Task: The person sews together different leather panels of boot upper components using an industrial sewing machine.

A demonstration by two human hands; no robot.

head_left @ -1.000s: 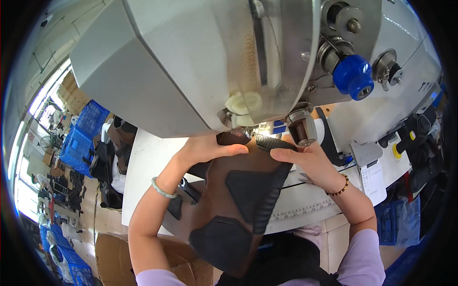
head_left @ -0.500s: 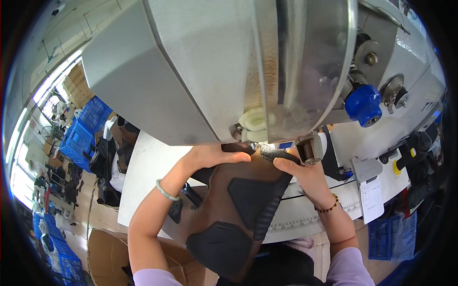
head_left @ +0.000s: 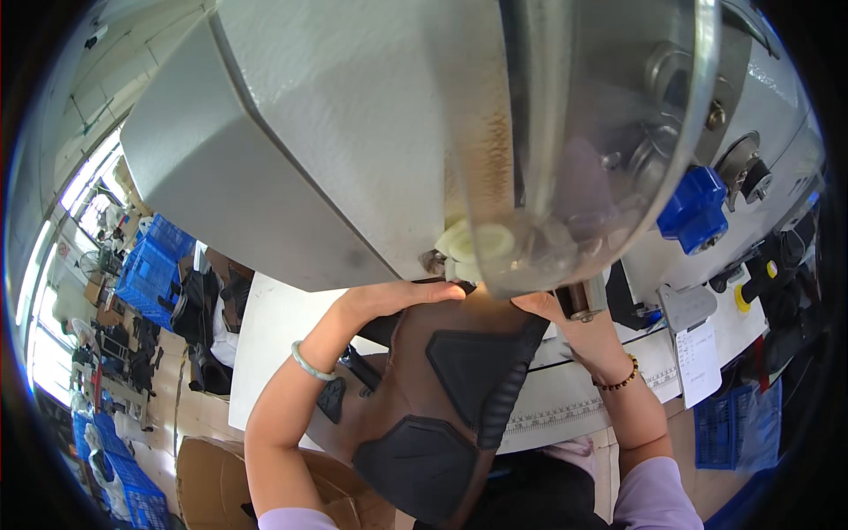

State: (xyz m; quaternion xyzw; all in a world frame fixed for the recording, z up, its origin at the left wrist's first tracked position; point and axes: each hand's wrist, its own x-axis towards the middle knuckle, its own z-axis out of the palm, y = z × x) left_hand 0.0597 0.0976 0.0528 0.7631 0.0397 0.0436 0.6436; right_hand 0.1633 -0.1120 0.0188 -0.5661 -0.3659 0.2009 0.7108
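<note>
A brown sheet of material [head_left: 402,358] with black padded patches [head_left: 411,468] lies under the head of a large grey sewing machine [head_left: 353,115]. It hangs over the front edge of the white table toward me. My left hand [head_left: 389,302] holds its far left edge, thumb lying on top and the other fingers hidden by the machine head. On the far right edge my right hand [head_left: 583,336] grips the piece, its thumb pointing left. A clear guard [head_left: 574,203] covers the needle area, so the stitching point is hidden.
The white table [head_left: 283,318] carries a printed ruler strip [head_left: 574,402] along its front. A blue knob [head_left: 695,210] juts from the machine at right. Below left stands a cardboard box [head_left: 208,486]; blue crates [head_left: 150,269] stand further left, another blue crate [head_left: 714,437] at lower right.
The view has shifted closer to the machine, whose head and guard look larger. Around my right thumb, the black ribbed edge seen earlier is now hidden. Both hands keep their hold.
</note>
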